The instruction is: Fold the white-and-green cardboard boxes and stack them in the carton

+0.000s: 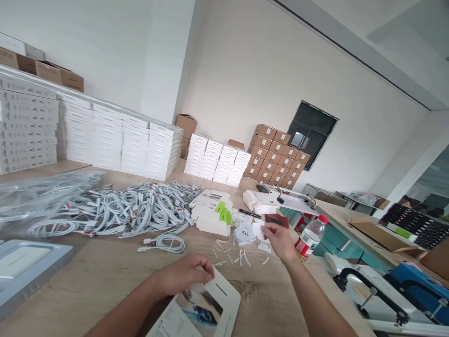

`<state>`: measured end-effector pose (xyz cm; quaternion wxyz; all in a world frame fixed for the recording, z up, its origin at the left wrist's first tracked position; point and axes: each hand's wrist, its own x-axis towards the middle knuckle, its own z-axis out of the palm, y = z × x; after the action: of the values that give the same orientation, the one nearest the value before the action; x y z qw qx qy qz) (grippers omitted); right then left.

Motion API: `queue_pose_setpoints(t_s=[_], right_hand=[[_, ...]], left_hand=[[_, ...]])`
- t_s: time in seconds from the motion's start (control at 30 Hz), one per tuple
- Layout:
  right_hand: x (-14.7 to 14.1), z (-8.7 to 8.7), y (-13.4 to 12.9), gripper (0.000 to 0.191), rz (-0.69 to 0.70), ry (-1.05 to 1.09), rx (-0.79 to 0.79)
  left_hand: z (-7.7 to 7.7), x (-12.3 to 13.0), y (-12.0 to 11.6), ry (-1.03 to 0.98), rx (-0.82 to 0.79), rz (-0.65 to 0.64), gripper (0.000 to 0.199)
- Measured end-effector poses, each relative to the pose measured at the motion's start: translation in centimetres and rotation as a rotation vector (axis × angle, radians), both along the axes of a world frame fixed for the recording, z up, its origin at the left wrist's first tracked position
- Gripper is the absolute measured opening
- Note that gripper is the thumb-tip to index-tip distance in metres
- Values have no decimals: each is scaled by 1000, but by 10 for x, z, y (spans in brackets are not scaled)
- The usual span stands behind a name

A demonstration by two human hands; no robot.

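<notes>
The left hand [185, 276] holds a white box [201, 306] at the near edge of the worktop [273, 299]. The right hand [278, 238] pinches a small white card [258, 230] beside the bottle [310, 238]. Past the left hand lie looped cables [140, 208], and behind them stand stacked white boxes [115, 140].

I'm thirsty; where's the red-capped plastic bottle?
Head view, right side: the bottle is near the edge of the wooden table, beside the right hand.

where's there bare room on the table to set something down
Bare tabletop shows between the grey tray and left hand, and between the printed package and right forearm. Beyond, the cable pile and paper strips crowd it.
</notes>
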<state>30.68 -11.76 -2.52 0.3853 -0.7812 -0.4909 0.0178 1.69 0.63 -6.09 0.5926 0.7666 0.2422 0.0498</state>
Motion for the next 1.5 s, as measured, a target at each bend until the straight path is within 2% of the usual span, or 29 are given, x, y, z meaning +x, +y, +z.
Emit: queue_pose_setpoints(t_s=[0.13, 0.2, 0.27, 0.4, 0.5, 0.67, 0.73, 0.83, 0.9, 1.0, 1.1, 1.23, 1.33, 1.5], right_hand=[[-59, -17, 28, 42, 264, 284, 40], [-82, -30, 36, 44, 342, 389, 40], [-94, -42, 37, 41, 377, 443, 20], [-87, -54, 29, 35, 292, 378, -8], [-73, -55, 21, 35, 188, 259, 6], [-67, -47, 13, 31, 65, 139, 105], [-73, -43, 11, 31, 116, 306, 133], [-90, -41, 10, 36, 333, 663, 69], [-102, -43, 8, 35, 456, 739, 4], [-113, -46, 6, 29, 540, 705, -57], [-116, -48, 4, 23, 524, 604, -59], [-119, -44, 2, 14, 477, 256, 0], [-124, -38, -1, 18, 461, 30, -14], [-131, -33, -3, 24, 501, 28, -61]], left_hand=[[1, -4, 1, -38, 40, 34, 50], [2, -6, 0, -33, 83, 62, 56], [2, -5, 0, -20, 108, 36, 55], [-4, 0, 0, 26, 78, -101, 37], [-7, 4, 1, 15, 60, -138, 26], [-4, 5, 0, 13, 57, -159, 28], [-1, 4, -2, 7, 53, -143, 33], [2, -1, -4, -4, 83, -71, 43], [4, -2, -6, -22, 52, -18, 45], [5, -1, -8, -61, -76, -41, 40], [5, 2, -8, -76, -116, -99, 33], [5, 3, -9, -63, -7, -54, 27], [5, 4, -11, -76, 83, -55, 26], [8, 4, -17, -77, 174, -139, 28]])
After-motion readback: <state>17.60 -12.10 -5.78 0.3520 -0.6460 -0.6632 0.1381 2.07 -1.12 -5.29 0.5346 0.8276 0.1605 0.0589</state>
